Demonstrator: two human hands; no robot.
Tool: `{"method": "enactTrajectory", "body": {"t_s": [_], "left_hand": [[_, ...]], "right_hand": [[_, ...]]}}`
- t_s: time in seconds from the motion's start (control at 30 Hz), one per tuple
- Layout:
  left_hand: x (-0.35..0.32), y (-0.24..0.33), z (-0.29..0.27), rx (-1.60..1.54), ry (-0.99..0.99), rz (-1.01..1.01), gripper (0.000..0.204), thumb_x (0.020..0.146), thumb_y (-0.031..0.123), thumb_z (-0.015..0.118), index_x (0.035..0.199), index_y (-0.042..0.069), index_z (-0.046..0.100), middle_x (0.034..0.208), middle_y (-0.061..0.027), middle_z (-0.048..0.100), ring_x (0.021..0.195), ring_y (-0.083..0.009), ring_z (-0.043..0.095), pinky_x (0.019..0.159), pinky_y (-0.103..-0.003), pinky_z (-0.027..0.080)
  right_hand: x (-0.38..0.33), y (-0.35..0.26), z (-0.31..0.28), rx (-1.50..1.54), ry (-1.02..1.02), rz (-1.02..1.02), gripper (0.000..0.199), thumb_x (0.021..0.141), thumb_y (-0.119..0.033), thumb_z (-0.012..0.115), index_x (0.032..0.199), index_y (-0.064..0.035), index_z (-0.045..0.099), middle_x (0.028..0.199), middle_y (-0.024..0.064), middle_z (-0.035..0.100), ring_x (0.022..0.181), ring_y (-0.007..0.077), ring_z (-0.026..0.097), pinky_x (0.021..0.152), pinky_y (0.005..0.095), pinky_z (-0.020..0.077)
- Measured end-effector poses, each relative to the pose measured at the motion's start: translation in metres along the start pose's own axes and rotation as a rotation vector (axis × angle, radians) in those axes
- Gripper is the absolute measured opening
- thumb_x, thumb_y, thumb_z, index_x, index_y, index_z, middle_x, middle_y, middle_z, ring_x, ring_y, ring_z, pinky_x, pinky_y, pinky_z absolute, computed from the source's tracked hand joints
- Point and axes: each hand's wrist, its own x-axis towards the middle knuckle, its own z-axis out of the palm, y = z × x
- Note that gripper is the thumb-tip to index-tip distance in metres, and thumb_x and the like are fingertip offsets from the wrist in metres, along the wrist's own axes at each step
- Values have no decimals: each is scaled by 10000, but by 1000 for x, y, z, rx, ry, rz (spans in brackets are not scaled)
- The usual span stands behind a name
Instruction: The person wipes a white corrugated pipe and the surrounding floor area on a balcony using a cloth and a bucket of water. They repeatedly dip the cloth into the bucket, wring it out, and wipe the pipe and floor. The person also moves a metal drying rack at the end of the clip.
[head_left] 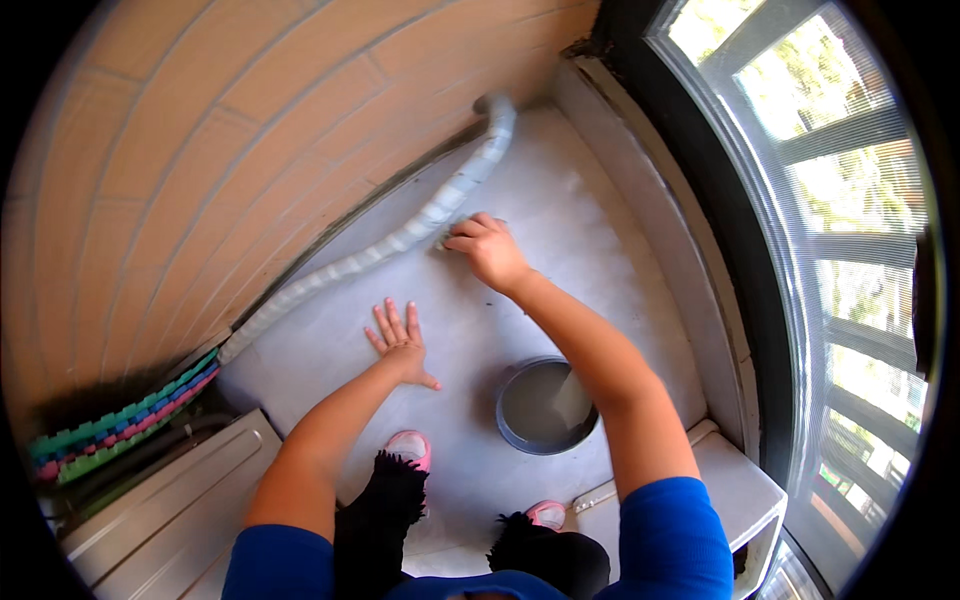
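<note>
My left hand point(402, 352) lies flat on the pale grey floor point(470, 350), its fingers spread, holding nothing. Farther out and to the right, my right hand point(488, 250) is closed around a small grey-green rag point(446, 240) pressed to the floor. Most of the rag is hidden under my fingers. Just beyond the rag runs a white ribbed hose point(380, 248), bending up to the tiled wall at its far end. A round dark bucket point(502, 418) with cloudy grey liquid stands near my right forearm, which partly covers its rim.
An orange-brown tiled wall point(250, 130) borders the left. On the right are a raised ledge point(650, 210) and a dark-framed screened window point(850, 240). Coloured foam mats point(130, 420) and a metallic panel point(180, 505) sit lower left; a white box-like unit point(735, 490) stands lower right.
</note>
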Motion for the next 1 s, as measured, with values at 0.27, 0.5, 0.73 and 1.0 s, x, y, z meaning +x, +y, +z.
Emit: {"method": "enactTrajectory", "body": {"t_s": [0.27,0.5,0.73,1.0], "left_hand": [[-16,-9,16,-90,345,172,1313,416,433,823,1365,51,0,1375,-295,-106,1268,-468,-120,976,-624,24],[-66,-16,75,-174,644,445,446,708,135,653,1124,76,503,1317,-163,306,1256,-352,235,1014,-517,185],[-70,9,84,-799,482,528,259,785,149,600,1013,41,542,1000,-122,566,857,-212,584,723,-348,458],[-89,82,91,-1544,-385,326,738,816,134,571,1366,99,80,1118,-155,466,788,-215,596,659,-325,534]], "right_hand": [[4,-24,74,138,-256,-275,230,601,-44,559,795,-104,668,914,34,611,958,228,504,860,312,399],[-112,8,-59,89,-442,-252,322,560,57,566,814,-110,673,948,25,604,985,242,510,852,316,441],[-161,-7,-121,-49,-439,-41,262,620,62,537,771,-108,668,886,44,631,915,242,543,819,329,453],[-112,16,-82,-326,-200,21,316,635,16,537,888,-124,664,982,29,600,963,245,499,848,332,419]]}}
